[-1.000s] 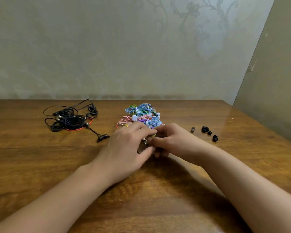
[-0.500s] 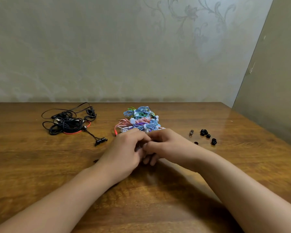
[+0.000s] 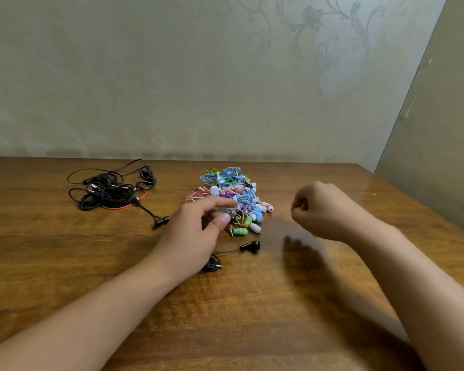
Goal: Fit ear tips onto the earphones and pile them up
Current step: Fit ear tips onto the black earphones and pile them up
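Your left hand (image 3: 196, 231) has its grip pinched, thumb and forefinger closed on a small dark earbud (image 3: 231, 214) right at the near edge of the colourful pile (image 3: 231, 194). You're holding it low and close to the heap, which reads as steadying the bud for a tip. Its cord trails back under your palm; the second black bud (image 3: 251, 246) lies on the table (image 3: 252, 317) just below and right of that grip, and the gold-tipped jack plug (image 3: 217, 266) sits by your wrist.

Your right hand (image 3: 322, 210) floats above the table, well right of the left grip, fingers curled into a loose fist. It's blurred, so I can't tell whether a tip is tucked inside. No loose ear tips are visible on the table.

The pile is glossy braided cords in blue, pink, green and purple, with smooth rounded pastel buds spilling toward you. Far left of your grip, the black tangle (image 3: 110, 190) of thin rubbery cable with one red loop sits apart, likely still waiting. The table is polished wood, reflective.
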